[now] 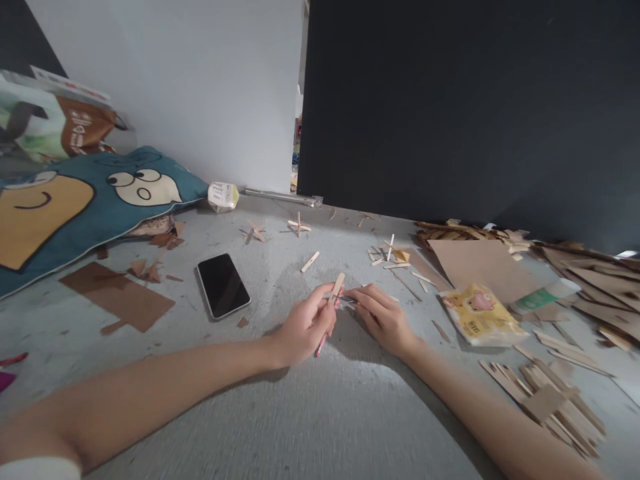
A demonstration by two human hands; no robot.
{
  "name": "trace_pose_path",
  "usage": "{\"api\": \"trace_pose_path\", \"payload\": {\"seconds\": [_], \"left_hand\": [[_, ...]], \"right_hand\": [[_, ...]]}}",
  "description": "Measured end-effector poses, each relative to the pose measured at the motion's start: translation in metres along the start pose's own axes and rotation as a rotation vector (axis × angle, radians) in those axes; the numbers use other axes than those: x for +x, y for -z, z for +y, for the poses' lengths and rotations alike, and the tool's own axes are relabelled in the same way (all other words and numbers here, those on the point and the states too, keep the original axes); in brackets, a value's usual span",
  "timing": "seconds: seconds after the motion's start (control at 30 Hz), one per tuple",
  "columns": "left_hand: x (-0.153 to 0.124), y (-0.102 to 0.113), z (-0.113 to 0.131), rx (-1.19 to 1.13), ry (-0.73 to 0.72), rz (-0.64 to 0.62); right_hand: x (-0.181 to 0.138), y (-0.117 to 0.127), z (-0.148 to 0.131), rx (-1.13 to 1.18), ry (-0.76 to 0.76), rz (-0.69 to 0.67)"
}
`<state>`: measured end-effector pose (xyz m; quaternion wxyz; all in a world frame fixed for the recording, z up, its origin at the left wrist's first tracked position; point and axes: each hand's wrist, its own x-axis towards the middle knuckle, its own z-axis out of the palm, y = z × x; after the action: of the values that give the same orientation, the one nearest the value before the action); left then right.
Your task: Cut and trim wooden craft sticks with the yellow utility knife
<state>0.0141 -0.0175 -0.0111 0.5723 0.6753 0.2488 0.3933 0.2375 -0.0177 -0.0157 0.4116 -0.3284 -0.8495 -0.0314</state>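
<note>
My left hand (305,325) is closed around a wooden craft stick (338,285), which points up and away from me. A thin pink and red item (321,346) pokes out below that hand, its kind unclear. Close on the right, my right hand (381,316) pinches a slim tool with a metal tip (344,299), whose tip meets or lies just beside the stick. Fingers hide most of this tool. Beyond both hands a loose craft stick (310,261) lies on the grey tabletop (310,420).
To the left lie a phone (223,285), brown cardboard (120,295) and a blue cushion (145,183). Small crossed-stick pieces (299,225) stand at the back. On the right are a yellow packet (481,313), a green-white tube (546,295) and a stick pile (550,403). Dark and white panels rise behind.
</note>
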Motion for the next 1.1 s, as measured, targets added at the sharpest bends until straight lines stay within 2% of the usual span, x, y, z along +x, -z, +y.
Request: {"api": "trace_pose_path", "payload": {"seconds": [0.13,0.23,0.33,0.43,0.53,1.1], "left_hand": [[0.000,0.000,0.001,-0.015,0.035,0.013],[0.002,0.000,0.001,-0.079,0.069,0.044],[0.004,0.000,0.001,-0.141,0.093,0.090],[0.006,0.001,0.001,-0.153,0.080,0.122],[0.007,0.001,0.000,-0.124,0.063,0.126],[0.003,0.002,-0.001,0.043,0.050,0.065]], "right_hand": [[0.002,0.000,-0.006,0.015,-0.059,0.019],[0.011,0.006,-0.025,0.062,-0.240,0.020],[0.026,0.016,-0.050,0.209,-0.550,-0.077],[0.037,0.024,-0.068,0.387,-0.669,-0.230],[0.040,0.025,-0.075,0.431,-0.696,-0.288],[0.041,0.025,-0.078,0.428,-0.652,-0.298]]}}
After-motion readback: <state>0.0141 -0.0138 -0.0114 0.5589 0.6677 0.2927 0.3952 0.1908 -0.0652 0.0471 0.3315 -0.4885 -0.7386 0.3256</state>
